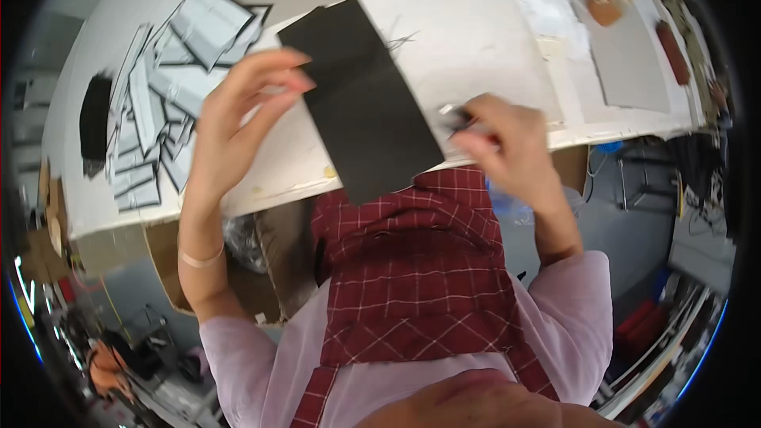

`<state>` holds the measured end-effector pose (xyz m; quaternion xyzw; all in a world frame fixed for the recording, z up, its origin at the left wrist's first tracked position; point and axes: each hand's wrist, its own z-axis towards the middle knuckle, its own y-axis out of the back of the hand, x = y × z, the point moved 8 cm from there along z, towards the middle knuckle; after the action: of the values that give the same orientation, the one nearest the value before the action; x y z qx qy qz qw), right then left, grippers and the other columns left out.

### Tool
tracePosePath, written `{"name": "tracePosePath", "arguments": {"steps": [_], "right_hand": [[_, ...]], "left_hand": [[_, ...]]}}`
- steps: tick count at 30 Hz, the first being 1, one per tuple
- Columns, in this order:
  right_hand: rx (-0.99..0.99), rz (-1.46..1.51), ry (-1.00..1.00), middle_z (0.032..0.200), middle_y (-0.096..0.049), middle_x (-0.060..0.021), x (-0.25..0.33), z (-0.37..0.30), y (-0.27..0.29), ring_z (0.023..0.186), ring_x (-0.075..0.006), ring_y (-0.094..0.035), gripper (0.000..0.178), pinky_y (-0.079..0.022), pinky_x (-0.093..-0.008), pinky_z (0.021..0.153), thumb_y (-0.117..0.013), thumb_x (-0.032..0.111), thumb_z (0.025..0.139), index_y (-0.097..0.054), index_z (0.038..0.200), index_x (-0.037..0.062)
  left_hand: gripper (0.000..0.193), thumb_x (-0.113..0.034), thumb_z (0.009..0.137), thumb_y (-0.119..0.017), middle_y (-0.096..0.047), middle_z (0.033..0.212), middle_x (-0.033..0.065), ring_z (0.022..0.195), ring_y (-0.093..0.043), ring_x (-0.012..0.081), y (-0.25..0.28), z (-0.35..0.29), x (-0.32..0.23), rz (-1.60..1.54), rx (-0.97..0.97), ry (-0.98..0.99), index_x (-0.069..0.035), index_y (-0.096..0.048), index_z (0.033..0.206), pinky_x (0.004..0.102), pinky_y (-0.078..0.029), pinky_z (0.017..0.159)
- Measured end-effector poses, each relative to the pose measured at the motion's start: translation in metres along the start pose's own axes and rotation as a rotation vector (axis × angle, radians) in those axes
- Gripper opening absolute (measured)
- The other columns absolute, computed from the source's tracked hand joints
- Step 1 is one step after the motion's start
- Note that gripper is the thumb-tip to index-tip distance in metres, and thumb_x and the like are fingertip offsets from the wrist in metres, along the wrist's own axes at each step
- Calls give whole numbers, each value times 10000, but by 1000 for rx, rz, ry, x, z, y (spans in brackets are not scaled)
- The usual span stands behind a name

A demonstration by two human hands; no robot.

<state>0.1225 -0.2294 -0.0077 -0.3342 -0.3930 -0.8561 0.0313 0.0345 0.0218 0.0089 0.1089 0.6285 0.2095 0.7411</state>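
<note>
Over your white table's (pixel 483 40) near edge, before your checked apron (pixel 420 285), juts the black sheet (pixel 365 99); leaning in could shift it. Your left hand (pixel 242 115), half open beside it, seems empty, so may not steady it. Your right hand (pixel 511 139) grips a blurred small tool (pixel 454 116) that could scratch it if swung left.
</note>
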Motion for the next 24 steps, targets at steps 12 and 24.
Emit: {"name": "tracePosePath", "arguments": {"steps": [12,24], "right_hand": [[231,-44,-317,552,-491,-101,-50,41,-15,474,-212,-473,341,-389,-325,507,-715,333,940,-639,863,10],[467,-266,-41,590,-572,-141,-36,52,-32,547,-352,-583,336,-431,-409,529,-660,380,957,-646,871,56]], "left_hand": [[236,-245,883,-763,-623,835,66,776,-580,183,-73,72,27,438,131,-89,-29,-689,944,324,-491,691],[183,-220,971,-686,-576,795,27,732,-539,97,-68,70,51,92,216,37,-40,-658,988,295,-456,659]]}}
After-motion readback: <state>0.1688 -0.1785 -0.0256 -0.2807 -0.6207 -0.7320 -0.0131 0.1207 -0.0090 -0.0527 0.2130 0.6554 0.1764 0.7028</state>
